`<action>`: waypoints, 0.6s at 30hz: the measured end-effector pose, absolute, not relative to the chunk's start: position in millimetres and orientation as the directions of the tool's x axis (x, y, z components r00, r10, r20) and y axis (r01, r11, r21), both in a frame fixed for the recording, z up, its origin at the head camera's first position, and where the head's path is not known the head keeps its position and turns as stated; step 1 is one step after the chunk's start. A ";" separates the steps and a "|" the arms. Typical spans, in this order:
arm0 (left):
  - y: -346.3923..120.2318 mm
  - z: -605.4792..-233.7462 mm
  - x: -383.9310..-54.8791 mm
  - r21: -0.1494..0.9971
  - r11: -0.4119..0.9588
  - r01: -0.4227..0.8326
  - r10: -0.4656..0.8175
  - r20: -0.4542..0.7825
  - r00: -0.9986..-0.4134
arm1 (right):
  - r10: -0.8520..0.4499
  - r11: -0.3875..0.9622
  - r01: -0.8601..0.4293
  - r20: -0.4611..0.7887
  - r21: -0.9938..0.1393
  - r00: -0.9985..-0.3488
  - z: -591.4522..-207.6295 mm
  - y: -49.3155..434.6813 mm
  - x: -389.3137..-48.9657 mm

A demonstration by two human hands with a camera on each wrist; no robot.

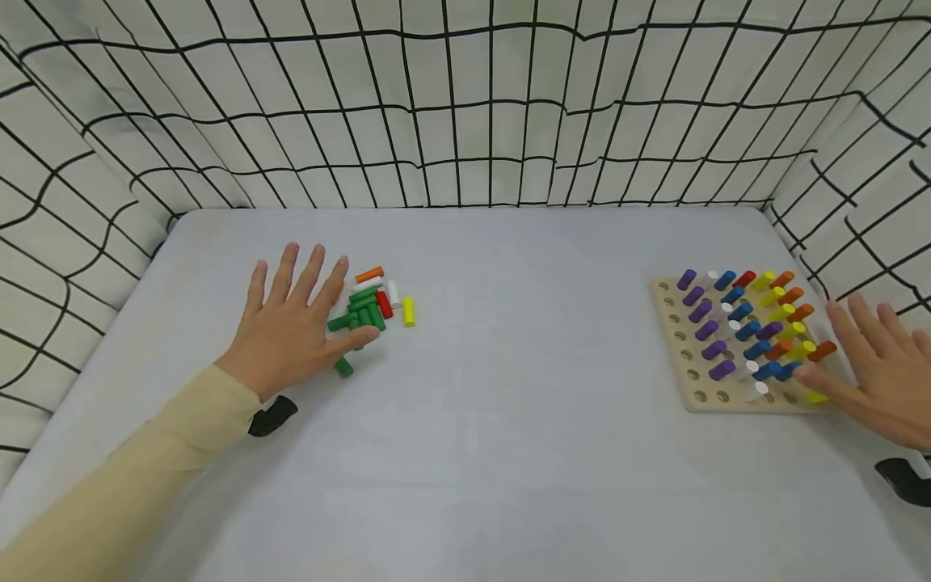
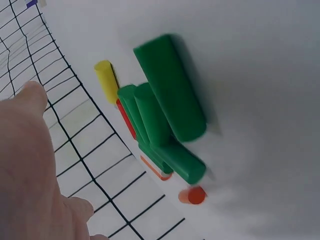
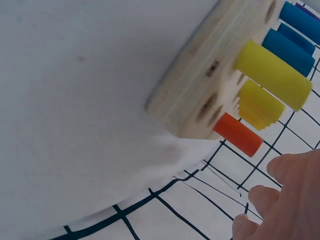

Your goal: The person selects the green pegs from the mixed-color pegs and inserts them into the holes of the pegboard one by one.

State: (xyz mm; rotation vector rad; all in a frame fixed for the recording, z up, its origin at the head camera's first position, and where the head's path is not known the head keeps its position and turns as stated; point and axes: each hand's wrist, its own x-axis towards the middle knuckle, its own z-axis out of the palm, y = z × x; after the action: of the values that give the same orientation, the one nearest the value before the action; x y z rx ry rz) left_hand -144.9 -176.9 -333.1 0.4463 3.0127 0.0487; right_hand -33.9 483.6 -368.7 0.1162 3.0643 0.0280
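My left hand (image 1: 287, 335) is spread with straight fingers beside a loose pile of coloured pegs and holds nothing. Several green pegs (image 2: 172, 90) make up most of the pile, with a red peg (image 1: 384, 305), a yellow peg (image 1: 409, 312), white pegs (image 1: 393, 294) and orange pegs (image 1: 369, 274) around them. At the right, my right hand (image 1: 876, 376) is spread, its thumb overlapping the near right part of a wooden pegboard (image 1: 665, 315). Purple pegs (image 1: 706, 330), white, blue pegs (image 1: 747, 330), yellow and orange pegs stand in its holes.
A white cloth-covered table (image 1: 494, 388) carries the pile at left and the board at right. White walls with black grid netting (image 1: 473, 105) rise behind and at both sides. Dark wrist-camera parts (image 1: 273, 415) show below each hand.
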 end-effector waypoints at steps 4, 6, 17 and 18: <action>-163.1 -334.5 -146.1 0.054 0.950 0.307 0.310 -0.080 -0.947 | 0.060 0.997 0.056 -0.088 0.043 -0.994 -375.2 486.2 -32.6; -153.4 -335.3 -147.7 0.063 0.945 0.321 0.325 -0.068 -0.943 | 0.054 0.998 0.050 -0.090 0.049 -0.994 -378.3 486.8 -31.9; -100.9 -340.4 -151.7 0.062 0.907 0.416 0.418 -0.029 -0.908 | 0.101 0.994 0.106 -0.103 -0.036 -0.990 -391.5 490.9 -30.4; -97.7 -340.4 -151.5 0.057 0.905 0.422 0.424 -0.030 -0.905 | 0.112 0.992 0.117 -0.109 -0.043 -0.988 -392.6 492.2 -29.8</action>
State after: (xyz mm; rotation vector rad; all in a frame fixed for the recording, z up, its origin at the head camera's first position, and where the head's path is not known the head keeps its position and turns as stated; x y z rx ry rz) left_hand -151.5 -97.7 -340.4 0.6725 3.0246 0.0766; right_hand -29.8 492.2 -392.6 0.1749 3.0290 -0.0755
